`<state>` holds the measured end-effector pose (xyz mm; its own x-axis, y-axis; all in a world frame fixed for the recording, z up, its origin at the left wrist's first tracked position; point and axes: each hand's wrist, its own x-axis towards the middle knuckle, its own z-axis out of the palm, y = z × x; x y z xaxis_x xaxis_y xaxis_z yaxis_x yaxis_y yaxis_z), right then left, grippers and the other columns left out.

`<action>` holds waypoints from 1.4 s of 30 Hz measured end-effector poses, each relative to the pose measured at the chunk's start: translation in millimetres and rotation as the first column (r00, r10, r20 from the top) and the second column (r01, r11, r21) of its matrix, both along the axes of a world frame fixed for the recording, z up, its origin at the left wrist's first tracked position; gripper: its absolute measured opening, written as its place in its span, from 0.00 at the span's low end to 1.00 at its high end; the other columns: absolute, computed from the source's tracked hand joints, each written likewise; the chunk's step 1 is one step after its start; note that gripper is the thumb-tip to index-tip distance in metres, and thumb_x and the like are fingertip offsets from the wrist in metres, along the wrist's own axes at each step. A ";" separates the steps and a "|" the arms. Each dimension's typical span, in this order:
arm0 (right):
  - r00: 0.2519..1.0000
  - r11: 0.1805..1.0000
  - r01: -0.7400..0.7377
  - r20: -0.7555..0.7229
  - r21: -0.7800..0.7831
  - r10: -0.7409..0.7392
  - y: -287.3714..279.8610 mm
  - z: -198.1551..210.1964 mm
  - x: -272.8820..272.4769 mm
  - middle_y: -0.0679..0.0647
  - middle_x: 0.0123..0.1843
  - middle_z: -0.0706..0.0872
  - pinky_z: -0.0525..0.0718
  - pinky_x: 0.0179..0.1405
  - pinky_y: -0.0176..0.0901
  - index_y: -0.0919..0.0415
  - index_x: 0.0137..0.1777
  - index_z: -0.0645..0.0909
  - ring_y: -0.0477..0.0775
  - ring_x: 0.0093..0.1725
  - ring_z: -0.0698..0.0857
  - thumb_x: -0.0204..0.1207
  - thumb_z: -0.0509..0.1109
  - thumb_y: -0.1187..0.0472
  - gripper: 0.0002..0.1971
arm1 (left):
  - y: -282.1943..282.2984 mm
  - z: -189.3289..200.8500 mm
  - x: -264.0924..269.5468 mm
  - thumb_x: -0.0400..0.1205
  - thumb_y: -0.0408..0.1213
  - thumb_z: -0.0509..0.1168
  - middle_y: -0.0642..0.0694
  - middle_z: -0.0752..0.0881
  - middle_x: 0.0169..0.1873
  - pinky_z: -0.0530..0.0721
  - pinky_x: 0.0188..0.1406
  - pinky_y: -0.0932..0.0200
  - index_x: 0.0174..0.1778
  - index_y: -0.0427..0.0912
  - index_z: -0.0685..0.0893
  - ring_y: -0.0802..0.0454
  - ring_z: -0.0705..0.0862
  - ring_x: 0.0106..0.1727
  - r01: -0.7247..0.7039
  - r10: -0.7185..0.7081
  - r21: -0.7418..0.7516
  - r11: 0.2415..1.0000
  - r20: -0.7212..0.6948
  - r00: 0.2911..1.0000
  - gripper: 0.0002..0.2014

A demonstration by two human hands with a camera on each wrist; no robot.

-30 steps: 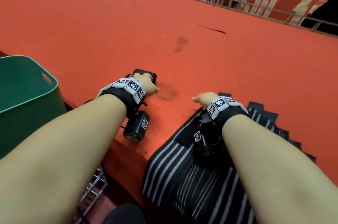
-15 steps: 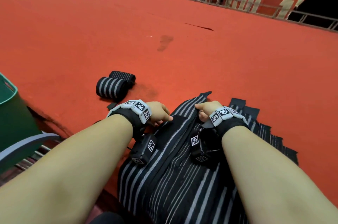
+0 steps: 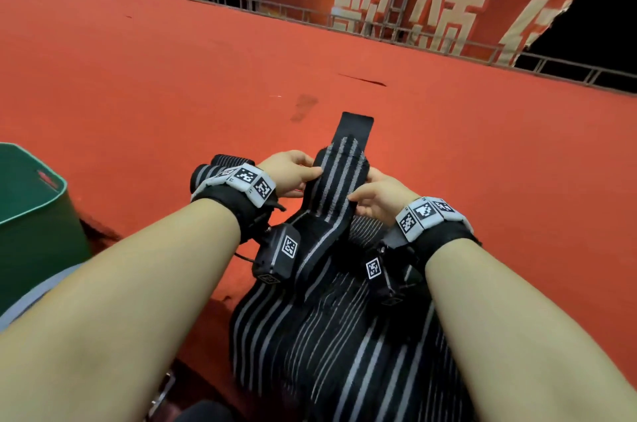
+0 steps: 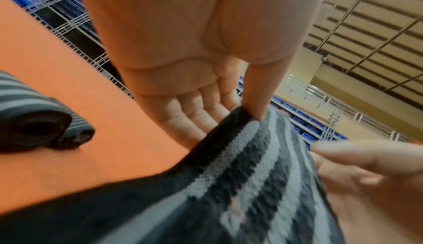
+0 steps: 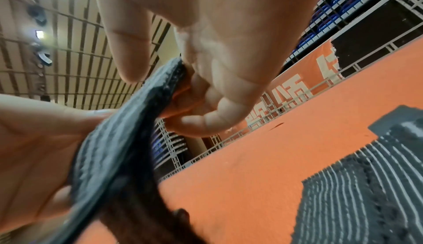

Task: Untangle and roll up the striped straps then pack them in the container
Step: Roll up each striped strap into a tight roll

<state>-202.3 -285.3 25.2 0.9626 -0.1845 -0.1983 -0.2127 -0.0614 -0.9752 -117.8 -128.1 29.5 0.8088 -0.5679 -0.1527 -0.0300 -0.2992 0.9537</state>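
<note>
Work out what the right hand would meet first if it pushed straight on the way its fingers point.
Probably the left hand: the right hand points leftward across the black grey-striped strap that both pinch. Depth is unclear.

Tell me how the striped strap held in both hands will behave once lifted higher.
Probably floppy: the striped strap bends between the left hand and right hand. Its knit weave suggests good grip. Likely light.

I read the head view as evenly lit from overhead, colours saturated, background dark. Wide-angle distortion bends the railing (image 3: 344, 13) at the edges. Both wrist views show motion blur on the strap (image 4: 240, 166); the hands (image 5: 206, 31) are close, soft and slightly overexposed.
</note>
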 end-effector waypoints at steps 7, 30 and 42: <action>0.944 0.979 0.200 0.276 -0.034 -0.183 16.9 42.2 -36.2 0.55 0.49 0.80 0.85 0.37 0.40 0.60 0.53 0.71 0.50 0.44 0.82 0.84 0.59 0.61 0.03 | 22.3 31.3 -52.8 0.84 0.32 0.61 0.49 0.75 0.29 0.72 0.14 0.71 0.36 0.44 0.72 0.65 0.73 0.14 0.056 -0.057 0.015 0.998 0.107 0.993 0.11; 0.937 0.993 0.073 0.348 -0.094 -0.036 47.9 64.5 -98.1 0.54 0.48 0.87 0.85 0.36 0.44 0.57 0.43 0.87 0.55 0.45 0.87 0.67 0.62 0.61 0.12 | 51.2 31.2 -116.1 0.82 0.37 0.63 0.51 0.83 0.33 0.82 0.43 0.53 0.40 0.50 0.80 0.51 0.83 0.38 -0.096 0.128 -0.134 0.986 0.259 0.957 0.06; 0.836 0.966 0.104 0.546 -0.235 0.043 75.9 45.5 -102.3 0.53 0.56 0.84 0.84 0.57 0.41 0.50 0.50 0.72 0.50 0.53 0.85 0.74 0.67 0.78 0.20 | 70.5 27.1 -127.7 0.81 0.52 0.62 0.54 0.85 0.40 0.84 0.47 0.53 0.42 0.55 0.81 0.55 0.84 0.42 -0.112 0.181 -0.228 0.967 0.312 0.933 0.08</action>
